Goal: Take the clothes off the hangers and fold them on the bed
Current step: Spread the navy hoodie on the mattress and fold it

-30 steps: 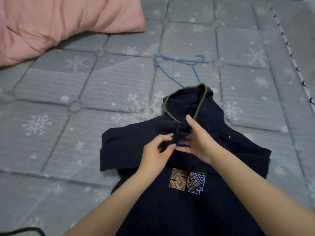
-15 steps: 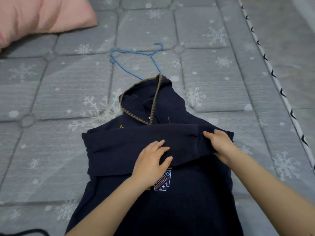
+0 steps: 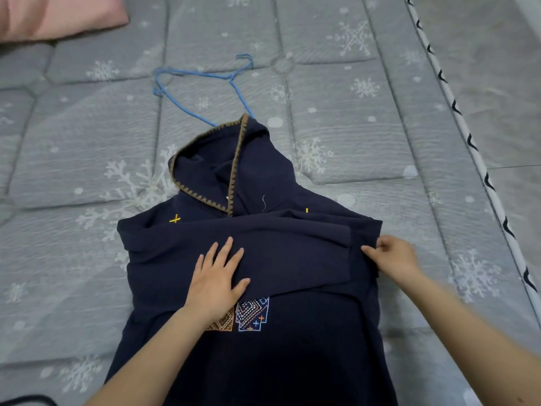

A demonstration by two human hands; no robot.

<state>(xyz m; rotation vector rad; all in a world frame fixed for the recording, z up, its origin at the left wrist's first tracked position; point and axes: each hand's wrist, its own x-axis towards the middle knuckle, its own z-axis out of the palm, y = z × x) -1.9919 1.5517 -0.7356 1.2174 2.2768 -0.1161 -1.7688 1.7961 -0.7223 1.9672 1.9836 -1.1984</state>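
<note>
While it lies front-up on the bed, the dark navy hooded sweatshirt (image 3: 292,347) has its hood pointing away from the person and both sleeves folded across the chest, one over the other. Brown zigzag stitching edges the hood (image 3: 234,159), small yellow cross marks sit near each shoulder, and two square embroidered patches (image 3: 248,316), one orange and one blue-white, show just below the folded sleeves. The left hand (image 3: 216,282) lies flat on the upper sleeve with straight, spread fingers pressing the cloth down, its heel partly covering the orange patch. The right hand (image 3: 392,259) is at the garment's right side, next to the cuff of the folded sleeve, where its fingertips touch and seem to pinch a fold of the navy fabric; the exact grip is hard to make out. The two hands are well apart, one at the middle of the chest and one at the edge. Just beyond the hood, a thin blue wire hanger (image 3: 202,80) lies flat on the bed, bare of clothing, its lower end hidden under the hood's tip. The bed's grey quilted mattress cover with white snowflake print (image 3: 73,171) spreads all around, with a white piped edge bearing black marks running down its right side. A pink pillow (image 3: 55,16) rests at the far left corner.
</note>
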